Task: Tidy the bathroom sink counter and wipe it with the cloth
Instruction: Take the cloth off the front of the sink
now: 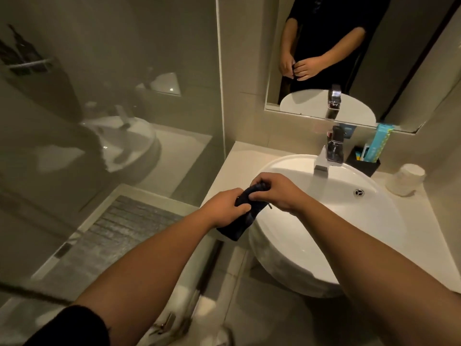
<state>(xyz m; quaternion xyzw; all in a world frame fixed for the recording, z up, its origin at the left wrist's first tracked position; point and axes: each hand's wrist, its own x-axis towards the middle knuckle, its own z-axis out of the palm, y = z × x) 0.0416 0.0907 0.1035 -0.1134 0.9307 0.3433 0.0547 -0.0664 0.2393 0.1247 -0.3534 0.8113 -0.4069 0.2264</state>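
A dark cloth [245,216] hangs bunched between both my hands, just over the left rim of the white sink basin [374,221]. My left hand [224,208] grips its lower left part. My right hand [274,193] pinches its upper end. The cloth's lower end dangles beyond the front edge of the pale counter [239,161]. A chrome faucet [329,153] stands at the back of the basin.
A black holder [366,163] with a teal box [379,143] and toothbrush items stands right of the faucet. Beside it stands an upturned white cup [405,179]. A mirror [399,71] hangs behind. A glass shower partition [112,96] is on the left.
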